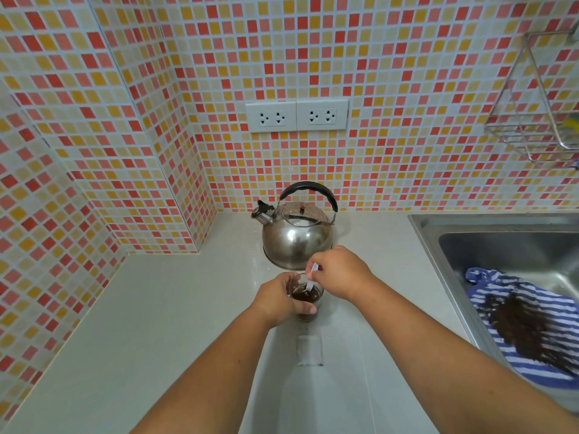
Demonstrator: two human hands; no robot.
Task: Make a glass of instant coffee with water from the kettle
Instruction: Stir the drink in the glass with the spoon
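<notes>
Pale table (163,308) under mosaic tiles carries your glass (305,300) of dark coffee. Your left hand (279,300) wraps it steady while your right hand (340,272) pinches a white stirrer (311,281) dipped inside. Just behind, the kettle (296,233) stands within reach.

Plenty of open worktop (150,324) on the left, all the way out to the tiled wall (62,189), so a hand can come in from that side no problem. Straight ahead is tighter: the kettle (296,233) sits just behind the glass (305,303), and both hands crowd it, left hand (279,300) wrapped round the side, right hand (340,272) over the rim with a white spoon (311,278) poking in. A clear packet (309,350) lies flat just in front. Right side drops into the sink (438,242), with a striped cloth (520,327) draped there. The wire rack (532,98) hangs high, well clear.
</notes>
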